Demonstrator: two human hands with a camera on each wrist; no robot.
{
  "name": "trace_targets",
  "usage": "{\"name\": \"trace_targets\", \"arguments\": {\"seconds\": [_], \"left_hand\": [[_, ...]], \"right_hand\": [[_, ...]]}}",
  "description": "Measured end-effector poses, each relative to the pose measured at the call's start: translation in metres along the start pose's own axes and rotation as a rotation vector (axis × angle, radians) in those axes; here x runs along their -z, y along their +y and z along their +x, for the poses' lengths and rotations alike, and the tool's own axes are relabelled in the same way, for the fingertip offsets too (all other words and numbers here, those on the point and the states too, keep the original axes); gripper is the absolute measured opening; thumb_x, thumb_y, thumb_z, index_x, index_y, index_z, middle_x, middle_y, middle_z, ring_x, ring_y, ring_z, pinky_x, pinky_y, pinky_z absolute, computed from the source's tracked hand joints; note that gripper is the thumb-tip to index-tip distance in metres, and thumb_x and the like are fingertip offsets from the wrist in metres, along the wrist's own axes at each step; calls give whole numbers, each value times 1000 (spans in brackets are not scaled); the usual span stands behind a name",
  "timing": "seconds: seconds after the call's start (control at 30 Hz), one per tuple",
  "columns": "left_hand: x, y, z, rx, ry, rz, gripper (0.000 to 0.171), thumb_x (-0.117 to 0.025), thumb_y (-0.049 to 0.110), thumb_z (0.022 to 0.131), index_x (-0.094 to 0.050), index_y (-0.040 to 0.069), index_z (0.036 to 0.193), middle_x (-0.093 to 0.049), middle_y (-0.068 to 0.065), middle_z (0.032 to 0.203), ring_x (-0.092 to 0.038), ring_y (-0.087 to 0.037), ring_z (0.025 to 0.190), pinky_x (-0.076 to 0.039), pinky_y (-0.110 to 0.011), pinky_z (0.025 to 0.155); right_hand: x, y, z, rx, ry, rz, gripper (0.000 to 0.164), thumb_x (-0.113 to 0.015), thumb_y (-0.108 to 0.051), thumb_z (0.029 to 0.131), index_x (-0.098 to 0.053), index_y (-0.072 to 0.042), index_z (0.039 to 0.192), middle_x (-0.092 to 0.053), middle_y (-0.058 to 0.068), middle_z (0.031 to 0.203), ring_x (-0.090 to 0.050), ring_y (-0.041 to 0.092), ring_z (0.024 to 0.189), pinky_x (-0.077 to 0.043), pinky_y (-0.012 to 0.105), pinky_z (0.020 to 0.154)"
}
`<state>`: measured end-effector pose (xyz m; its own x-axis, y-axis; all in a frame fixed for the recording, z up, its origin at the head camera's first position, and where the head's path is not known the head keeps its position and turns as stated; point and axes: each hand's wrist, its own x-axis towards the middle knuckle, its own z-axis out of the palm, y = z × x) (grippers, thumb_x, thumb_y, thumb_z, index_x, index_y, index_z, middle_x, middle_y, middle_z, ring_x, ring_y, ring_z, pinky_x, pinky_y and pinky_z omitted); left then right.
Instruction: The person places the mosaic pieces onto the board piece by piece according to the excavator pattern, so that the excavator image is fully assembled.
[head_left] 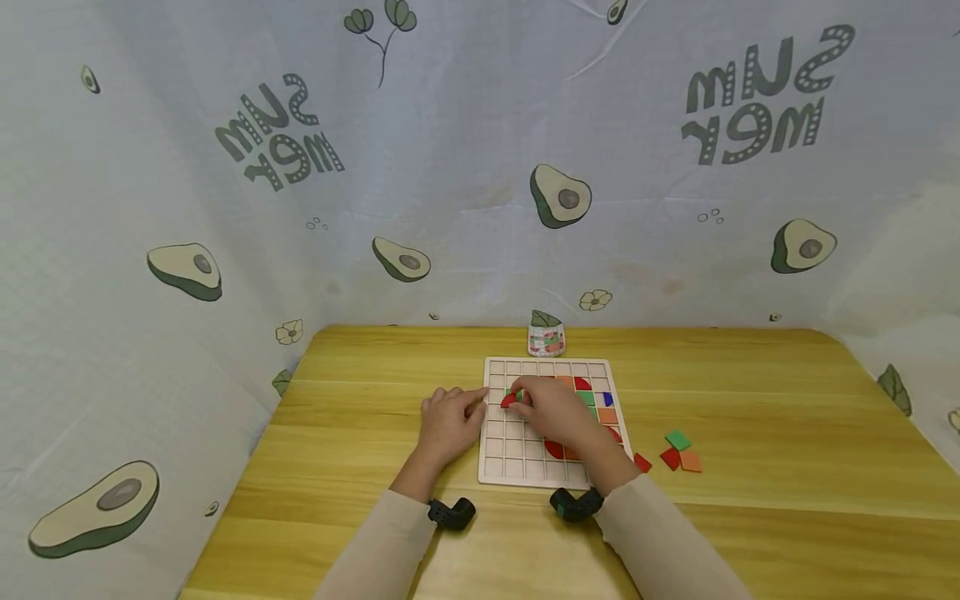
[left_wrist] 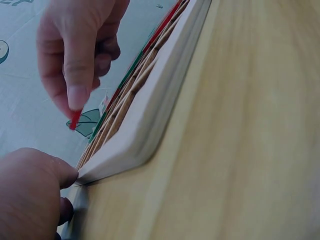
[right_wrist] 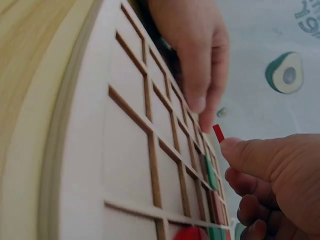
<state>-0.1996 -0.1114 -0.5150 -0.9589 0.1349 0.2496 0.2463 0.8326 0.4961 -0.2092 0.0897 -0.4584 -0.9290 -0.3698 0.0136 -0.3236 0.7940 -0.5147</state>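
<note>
A pale wooden grid board [head_left: 517,472] lies in front of me, with red, green, orange and blue tiles in some of its squares. My right hand [head_left: 555,410] is over the board's left half and pinches a red tile [head_left: 507,401] between thumb and fingertips. In the right wrist view the held red tile [right_wrist: 218,133] stands on edge, just above the grid. A green tile [head_left: 508,392] shows beside the right fingertips. My left hand [head_left: 450,423] rests at the board's left edge, its index finger stretched out to the rim. The right forearm hides part of the coloured tiles.
Loose red, green [head_left: 678,439] and orange [head_left: 691,462] tiles lie on the wooden table [head_left: 787,417] right of the board. Another red tile [head_left: 642,463] is close to the board's right edge. A small patterned white item [head_left: 546,341] stands behind the board, before a printed curtain [head_left: 465,167].
</note>
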Motion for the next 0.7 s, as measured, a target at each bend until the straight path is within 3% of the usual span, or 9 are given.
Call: {"name": "trace_targets", "arguments": {"seconds": [0.47, 0.7], "left_hand": [[0, 1, 1, 8, -11, 7, 32, -61, 33, 100, -73, 29, 129, -56, 7, 74, -42, -14, 78, -27, -33, 76], [2, 0, 0, 5, -13, -9, 32, -61, 33, 99, -74, 28, 128, -54, 8, 73, -41, -14, 77, -26, -34, 77]], "right_hand": [[-22, -8, 22, -52, -1, -110, 24, -71, -30, 97, -71, -15, 116, -68, -2, 85, -56, 14, 72, -49, 34, 67], [-25, -8, 22, -60, 19, -132, 25, -70, -29, 97, -70, -15, 118, -74, 5, 106, -68, 22, 92, -56, 43, 80]]}}
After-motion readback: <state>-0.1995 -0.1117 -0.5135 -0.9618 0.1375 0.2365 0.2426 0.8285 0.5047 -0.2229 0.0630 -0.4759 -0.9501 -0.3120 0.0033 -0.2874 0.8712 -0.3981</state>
